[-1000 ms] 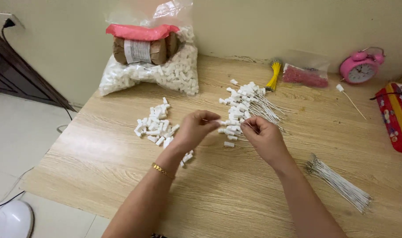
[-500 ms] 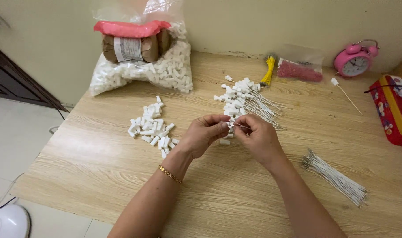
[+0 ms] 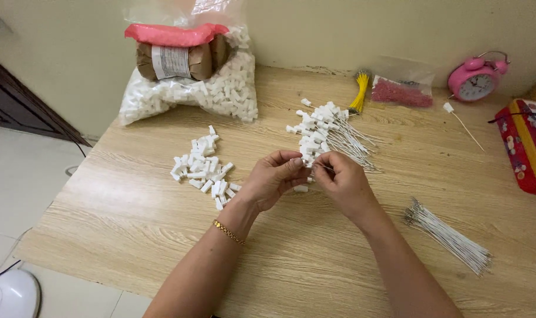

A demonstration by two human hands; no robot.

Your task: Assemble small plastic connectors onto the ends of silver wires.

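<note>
Your left hand (image 3: 275, 176) and right hand (image 3: 340, 181) meet over the wooden bench (image 3: 132, 218), fingertips pinching a small white plastic connector (image 3: 307, 164) and a thin white wire; the grip itself is too small to see clearly. A pile of finished wired connectors (image 3: 324, 131) lies just beyond your hands, and loose white connectors (image 3: 202, 168) lie left of your left hand. The tiny piece could slip and drop among them.

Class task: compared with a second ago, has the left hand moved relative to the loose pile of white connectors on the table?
Yes. The left hand shifted right, away from the loose white connector pile, towards the right hand.
</note>
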